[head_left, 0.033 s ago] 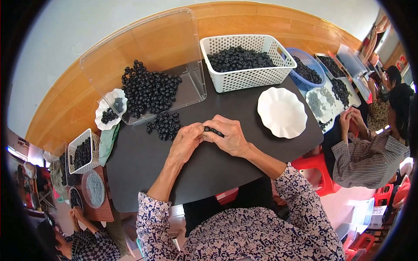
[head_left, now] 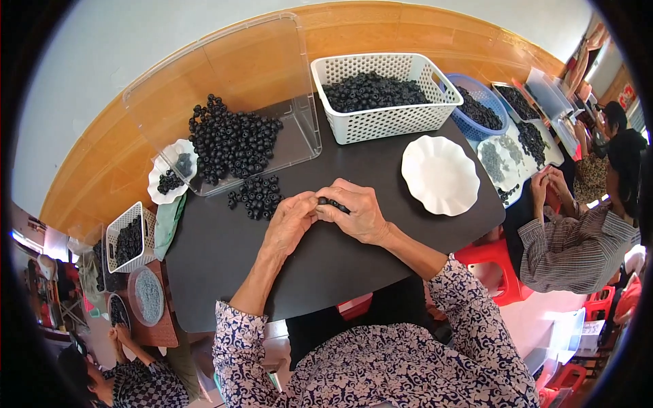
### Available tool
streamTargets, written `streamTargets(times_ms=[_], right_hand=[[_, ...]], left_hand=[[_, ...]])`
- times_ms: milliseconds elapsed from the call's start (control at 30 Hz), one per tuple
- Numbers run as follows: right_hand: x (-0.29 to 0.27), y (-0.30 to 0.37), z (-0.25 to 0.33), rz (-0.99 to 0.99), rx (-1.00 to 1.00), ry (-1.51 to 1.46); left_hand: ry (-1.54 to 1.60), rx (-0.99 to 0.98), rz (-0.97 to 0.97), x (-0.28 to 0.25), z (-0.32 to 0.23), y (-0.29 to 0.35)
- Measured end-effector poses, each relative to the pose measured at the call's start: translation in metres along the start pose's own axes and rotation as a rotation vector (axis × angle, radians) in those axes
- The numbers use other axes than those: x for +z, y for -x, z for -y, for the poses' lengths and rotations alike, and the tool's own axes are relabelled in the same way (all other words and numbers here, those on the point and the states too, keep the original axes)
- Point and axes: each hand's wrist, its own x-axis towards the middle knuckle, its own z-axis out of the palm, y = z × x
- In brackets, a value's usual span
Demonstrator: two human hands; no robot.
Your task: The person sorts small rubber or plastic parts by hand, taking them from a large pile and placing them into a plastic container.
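Note:
My left hand (head_left: 291,212) and my right hand (head_left: 357,209) meet above the middle of the dark table (head_left: 326,272). Both are closed, their fingertips pressed together. Several small black beads (head_left: 333,203) show between the thumb and curled fingers of my right hand. What my left fingertips pinch is hidden. Just left of my hands lies a small heap of black beads (head_left: 257,197), round with holes. It spills from a larger pile of black beads (head_left: 235,139) in a clear plastic bin (head_left: 309,129) lying tipped on its side.
A white perforated basket (head_left: 388,125) of black pieces stands at the back, and a white wavy-edged dish (head_left: 441,177) to the right. Another wavy dish (head_left: 160,192) with beads sits left of the bin. People work at neighbouring tables on both sides; a red stool (head_left: 500,272) stands at right.

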Motion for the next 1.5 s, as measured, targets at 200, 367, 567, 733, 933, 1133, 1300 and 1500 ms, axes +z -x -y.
streamTargets(times_ms=[200,367,567,733,933,1133,1300,1500], right_hand=[[-0.002,0.000,0.004,-0.039,-0.032,0.046],[-0.009,-0.008,0.009,-0.009,-0.002,0.004],[-0.094,-0.106,-0.006,-0.268,-0.155,0.478],[-0.115,-0.134,-0.029,-0.291,-0.248,0.792],[-0.033,-0.074,-0.006,-0.235,-0.215,0.332],[0.003,-0.028,-0.027,-0.137,0.075,0.085],[0.009,-0.022,-0.031,0.045,0.040,0.061],[0.006,-0.024,-0.039,-0.024,0.035,-0.026]], left_hand=[[0.073,0.014,0.032,0.004,0.001,0.002],[0.106,-0.009,0.088,-0.003,0.003,0.003],[0.000,-0.028,0.155,0.011,0.007,0.005],[-0.100,-0.100,0.184,0.010,0.012,0.004],[-0.516,0.048,0.073,0.015,-0.020,0.010],[-1.599,0.420,-0.512,-0.014,-0.047,0.012],[-1.720,0.401,-0.400,-0.017,-0.027,0.010],[-1.357,0.441,-0.402,-0.005,-0.032,0.004]])
